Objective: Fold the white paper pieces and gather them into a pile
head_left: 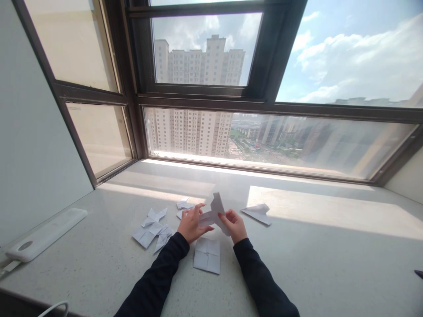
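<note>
A folded piece of white paper [216, 207] is held up between my two hands, above the pale stone sill [297, 264]. My right hand [234, 224] pinches its right side, thumb on the near face. On the other side my left hand [191, 223] grips the paper's left part between thumb and fingers. Just below the hands a folded paper square [207, 256] with crossing creases lies flat. Left of my left hand several folded paper pieces [153, 226] overlap in a pile. Another small folded piece [184, 203] lies behind that hand, partly covered.
A paper plane [258, 213] lies to the right of my right hand. At the left stands a long white power strip [46, 235] with a cable. A dark-framed window [205, 103] borders the sill at the back. A dark object [419, 274] shows at the right edge.
</note>
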{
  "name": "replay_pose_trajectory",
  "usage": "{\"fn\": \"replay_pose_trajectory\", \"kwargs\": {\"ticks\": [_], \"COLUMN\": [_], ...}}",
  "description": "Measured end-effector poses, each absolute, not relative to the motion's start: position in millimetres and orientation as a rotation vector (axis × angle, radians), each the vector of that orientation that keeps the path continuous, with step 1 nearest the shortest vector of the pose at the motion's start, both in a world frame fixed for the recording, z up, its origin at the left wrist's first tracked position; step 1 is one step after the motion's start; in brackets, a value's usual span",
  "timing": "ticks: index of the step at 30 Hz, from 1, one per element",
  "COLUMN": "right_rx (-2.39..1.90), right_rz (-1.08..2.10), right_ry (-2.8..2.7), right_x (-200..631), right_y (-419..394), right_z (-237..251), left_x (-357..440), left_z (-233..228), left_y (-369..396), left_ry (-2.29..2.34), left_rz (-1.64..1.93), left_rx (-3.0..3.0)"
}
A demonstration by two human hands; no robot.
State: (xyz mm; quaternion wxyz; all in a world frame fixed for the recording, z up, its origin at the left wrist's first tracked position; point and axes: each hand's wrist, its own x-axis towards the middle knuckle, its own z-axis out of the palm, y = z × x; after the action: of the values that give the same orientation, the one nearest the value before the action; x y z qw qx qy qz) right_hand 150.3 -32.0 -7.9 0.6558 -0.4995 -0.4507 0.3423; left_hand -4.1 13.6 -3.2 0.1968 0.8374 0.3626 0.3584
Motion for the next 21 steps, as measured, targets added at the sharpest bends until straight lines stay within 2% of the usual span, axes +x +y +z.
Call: {"fn": "replay_pose_trajectory", "kwargs": {"ticks": [4, 8, 11, 16, 21], "right_rx": [-1.153, -1.198, -1.243, -1.473, -1.593], "right_rz": [0.680, 0.599, 0.469, -0.183, -0.239], "right_ry": [-0.917, -0.907, -0.966, -1.594, -2.051], "right_x": [160.7, 162.5, 166.2, 173.7, 167.5], "right_y": [-28.4, -26.6, -29.9, -40.3, -41.7], "right_z": [-12.5, -15.9, -11.3, 0.6, 2.2], "left_x": [-1.3, 7.8, 8.8, 7.0, 7.6], "left_z": [-4.7, -11.8, -14.5, -17.6, -18.1], "left_y": [16.3, 13.5, 13.8, 16.1, 12.5], "left_ry": [0.962, 0.760, 0.755, 0.725, 0.647], "left_rz": [1.189, 1.113, 1.094, 1.046, 0.934], "left_rx": [1.592, 1.089, 1.096, 1.301, 1.708]}}
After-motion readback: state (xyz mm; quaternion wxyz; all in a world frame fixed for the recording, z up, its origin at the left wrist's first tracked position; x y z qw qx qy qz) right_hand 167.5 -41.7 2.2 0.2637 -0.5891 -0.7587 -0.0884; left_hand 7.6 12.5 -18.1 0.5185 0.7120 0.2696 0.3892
